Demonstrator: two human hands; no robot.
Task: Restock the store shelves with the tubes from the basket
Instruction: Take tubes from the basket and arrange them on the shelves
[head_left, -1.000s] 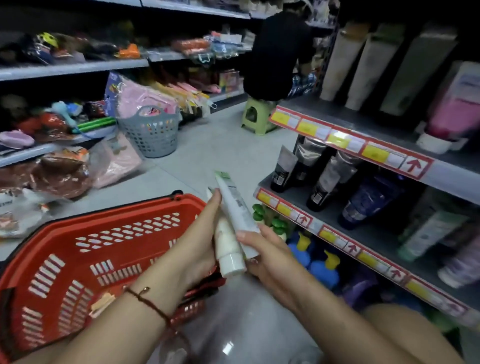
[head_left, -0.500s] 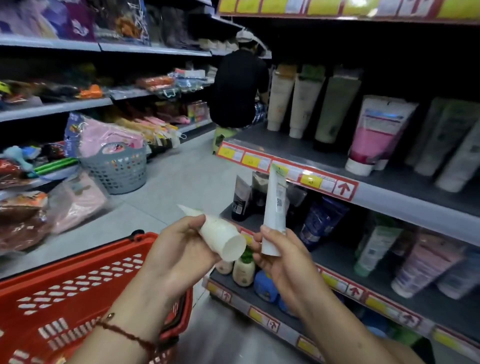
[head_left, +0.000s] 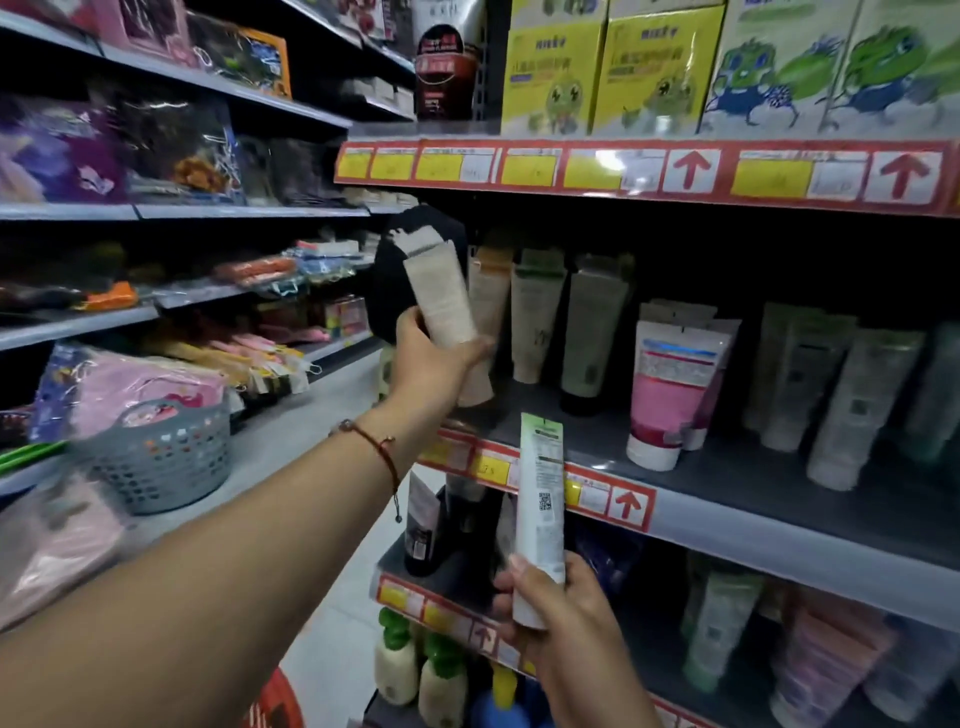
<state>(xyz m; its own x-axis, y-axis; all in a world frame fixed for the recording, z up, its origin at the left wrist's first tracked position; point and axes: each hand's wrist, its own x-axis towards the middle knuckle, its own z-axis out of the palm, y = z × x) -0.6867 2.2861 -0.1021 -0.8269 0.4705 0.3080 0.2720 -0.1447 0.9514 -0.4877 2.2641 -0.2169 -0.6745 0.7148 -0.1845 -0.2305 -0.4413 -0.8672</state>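
Left hand (head_left: 434, 358) wraps fingers round beige soft plastic tube (head_left: 440, 296), cap end down, at left end of dark middle shelf (head_left: 727, 467) beside similar tubes. Right hand (head_left: 563, 618) pinches white-green tube (head_left: 540, 514) near cap, upright, below shelf edge. Probably light, squishy, slick, so grab near stiff cap.

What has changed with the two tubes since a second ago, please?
The left hand has lifted its cream tube up from beside the basket to the row of tubes on the shelf. The right hand still grips the white tube upright, lower down.
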